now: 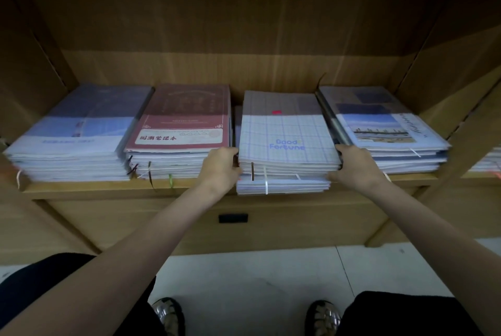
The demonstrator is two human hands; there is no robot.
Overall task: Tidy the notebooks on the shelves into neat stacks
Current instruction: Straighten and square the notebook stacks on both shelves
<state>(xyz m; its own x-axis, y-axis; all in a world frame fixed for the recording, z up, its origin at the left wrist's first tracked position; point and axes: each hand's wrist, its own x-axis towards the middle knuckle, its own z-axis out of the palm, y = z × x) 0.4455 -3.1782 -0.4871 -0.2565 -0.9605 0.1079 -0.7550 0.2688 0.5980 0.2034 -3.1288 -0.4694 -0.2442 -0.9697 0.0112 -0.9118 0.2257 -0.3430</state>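
The checked "Good Fortune" stack (pixel 287 143) sat on the shelf (pixel 81 189), its lowest notebooks jutting past the front edge. The left hand (pixel 221 166) gripped the stack's left side, the right hand (pixel 355 166) its right. The red stack (pixel 179 129) stood just left of it, the photo-cover stack (pixel 385 124) just right.

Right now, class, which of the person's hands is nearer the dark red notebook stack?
The left hand. It grips the plaid stack's left edge, right beside the dark red notebook stack. The right hand holds the plaid stack's far edge.
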